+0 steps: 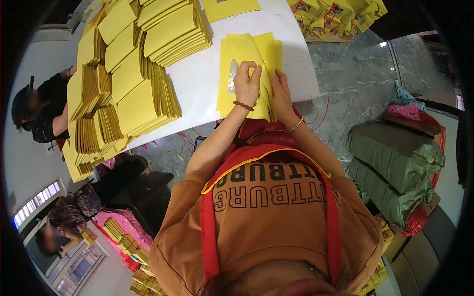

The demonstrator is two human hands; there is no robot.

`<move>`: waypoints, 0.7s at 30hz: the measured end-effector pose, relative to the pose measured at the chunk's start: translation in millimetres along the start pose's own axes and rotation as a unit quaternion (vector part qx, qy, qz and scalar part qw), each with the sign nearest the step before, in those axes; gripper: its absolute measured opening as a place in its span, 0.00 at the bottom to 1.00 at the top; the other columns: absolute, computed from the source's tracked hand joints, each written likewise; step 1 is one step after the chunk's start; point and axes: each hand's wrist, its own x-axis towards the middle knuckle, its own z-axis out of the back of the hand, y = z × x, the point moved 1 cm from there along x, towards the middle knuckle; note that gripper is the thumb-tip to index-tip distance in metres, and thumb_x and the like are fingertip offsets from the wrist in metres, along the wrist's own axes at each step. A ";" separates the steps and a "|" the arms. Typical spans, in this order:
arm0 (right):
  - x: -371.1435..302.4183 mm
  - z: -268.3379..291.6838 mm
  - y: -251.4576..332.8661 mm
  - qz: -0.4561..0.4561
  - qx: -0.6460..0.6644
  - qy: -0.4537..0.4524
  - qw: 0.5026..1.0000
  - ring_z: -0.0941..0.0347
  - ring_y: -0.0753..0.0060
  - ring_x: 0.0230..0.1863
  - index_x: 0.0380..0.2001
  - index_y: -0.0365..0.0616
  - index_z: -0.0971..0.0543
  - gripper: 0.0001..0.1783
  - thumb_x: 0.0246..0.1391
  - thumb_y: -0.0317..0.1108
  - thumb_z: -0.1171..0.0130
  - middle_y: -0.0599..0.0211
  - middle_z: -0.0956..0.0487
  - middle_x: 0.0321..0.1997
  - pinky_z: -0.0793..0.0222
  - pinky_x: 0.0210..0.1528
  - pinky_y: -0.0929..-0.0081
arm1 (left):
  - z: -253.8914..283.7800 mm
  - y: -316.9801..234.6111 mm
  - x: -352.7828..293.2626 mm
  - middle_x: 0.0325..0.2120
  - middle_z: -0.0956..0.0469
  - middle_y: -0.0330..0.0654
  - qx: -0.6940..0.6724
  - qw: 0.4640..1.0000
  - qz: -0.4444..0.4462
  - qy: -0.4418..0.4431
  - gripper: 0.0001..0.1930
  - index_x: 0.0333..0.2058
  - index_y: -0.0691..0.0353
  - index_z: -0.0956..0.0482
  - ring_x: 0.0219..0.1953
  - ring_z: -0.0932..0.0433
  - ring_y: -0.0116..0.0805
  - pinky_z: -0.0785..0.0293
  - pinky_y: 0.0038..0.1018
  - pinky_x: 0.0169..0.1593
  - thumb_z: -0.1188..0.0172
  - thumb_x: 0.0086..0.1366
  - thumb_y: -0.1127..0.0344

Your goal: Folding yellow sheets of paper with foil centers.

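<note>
In front of me on the white table is a small pile of yellow paper sheets (266,47), the upper ones lifted and curving along their middle. My left hand (247,85) is closed, with thumb and bent forefinger pinching the raised paper edge. Beside it lies a silvery rectangular patch (232,76) on the left part of the sheet. My right hand (283,98) grips the right side of the same sheets near the table's front edge, its fingers partly hidden by the paper.
Many stacks of folded yellow paper (136,98) cover the left of the white table (197,74). More yellow bundles (335,17) stand at the back right. Green wrapped bales (395,153) sit on my right. One person (49,108) is at the left, another (54,237) lower left.
</note>
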 end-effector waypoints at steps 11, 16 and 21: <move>1.8 -3.3 -2.2 -0.015 0.094 0.033 0.995 0.38 0.76 0.48 0.49 0.36 0.39 0.17 0.60 0.33 0.56 0.61 0.32 0.47 0.41 0.52 0.79 | -1.6 -1.9 3.8 0.30 0.29 0.46 0.049 0.976 -0.193 -0.091 0.13 0.42 0.66 0.32 0.29 0.31 0.32 0.35 0.26 0.34 0.48 0.59 0.69; 3.0 -3.7 -7.0 0.039 0.064 0.055 0.996 0.39 0.74 0.53 0.49 0.36 0.39 0.17 0.58 0.30 0.54 0.59 0.33 0.51 0.43 0.55 0.77 | -3.1 4.6 3.5 0.32 0.28 0.46 0.003 0.995 -0.101 -0.018 0.17 0.47 0.64 0.29 0.34 0.29 0.34 0.33 0.26 0.38 0.46 0.59 0.67; 2.3 -4.3 -4.8 0.030 0.050 0.053 0.997 0.40 0.73 0.54 0.49 0.36 0.40 0.17 0.57 0.29 0.53 0.58 0.34 0.52 0.45 0.56 0.77 | 0.0 8.5 5.1 0.30 0.28 0.43 -0.009 0.999 -0.025 -0.028 0.12 0.38 0.65 0.24 0.25 0.28 0.28 0.32 0.24 0.27 0.44 0.59 0.64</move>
